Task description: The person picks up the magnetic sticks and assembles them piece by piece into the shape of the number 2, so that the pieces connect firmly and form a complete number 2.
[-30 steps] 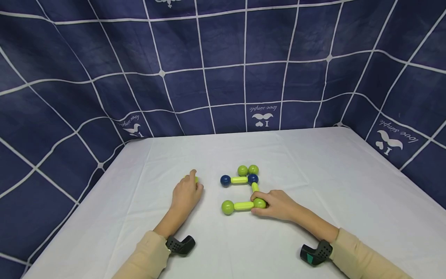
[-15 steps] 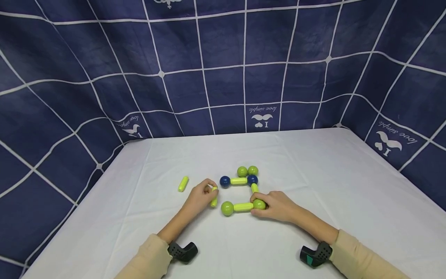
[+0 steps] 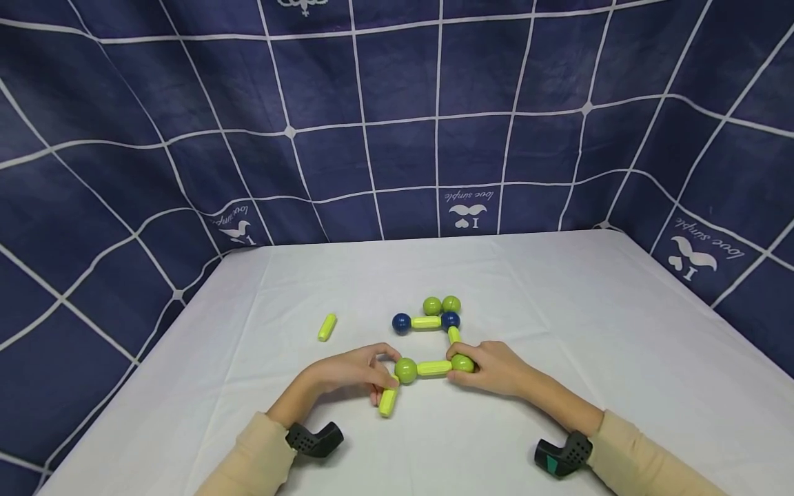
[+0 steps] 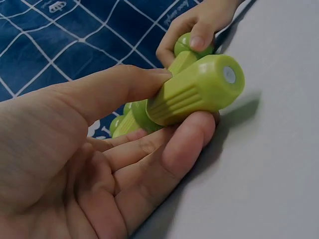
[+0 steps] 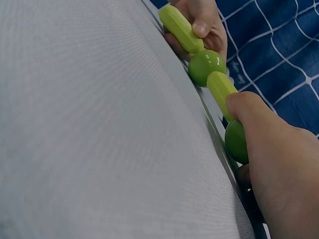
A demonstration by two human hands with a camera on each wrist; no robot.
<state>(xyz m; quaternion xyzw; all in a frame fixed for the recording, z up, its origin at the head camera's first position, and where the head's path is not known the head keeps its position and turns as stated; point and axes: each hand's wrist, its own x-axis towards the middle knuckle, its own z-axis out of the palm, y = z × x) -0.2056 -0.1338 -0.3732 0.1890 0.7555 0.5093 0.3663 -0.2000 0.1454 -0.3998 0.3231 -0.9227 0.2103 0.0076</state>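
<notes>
My left hand point(image 3: 356, 372) pinches a yellow-green magnetic rod point(image 4: 194, 92) between thumb and fingers. One end of this rod meets the green ball point(image 3: 406, 370) at the left end of a joined chain; its free end, with a grey metal disc, points toward me. From that ball a second rod point(image 3: 434, 368) runs right to another green ball point(image 3: 462, 363), which my right hand point(image 3: 496, 366) grips. Beyond it a third rod point(image 3: 455, 335) leads back to a dark blue ball point(image 3: 450, 320). A rod point(image 3: 426, 322) links that one to the left blue ball point(image 3: 401, 323).
Two loose-looking green balls point(image 3: 442, 304) sit just behind the right blue ball. A single rod point(image 3: 327, 327) lies on the white tablecloth point(image 3: 298, 275) at the left. Dark blue checked cloth point(image 3: 397, 151) hangs behind and at both sides.
My left hand has picked up one rod from the left and carried it right and nearer to me, against the left green ball. My right hand has stayed in place.
</notes>
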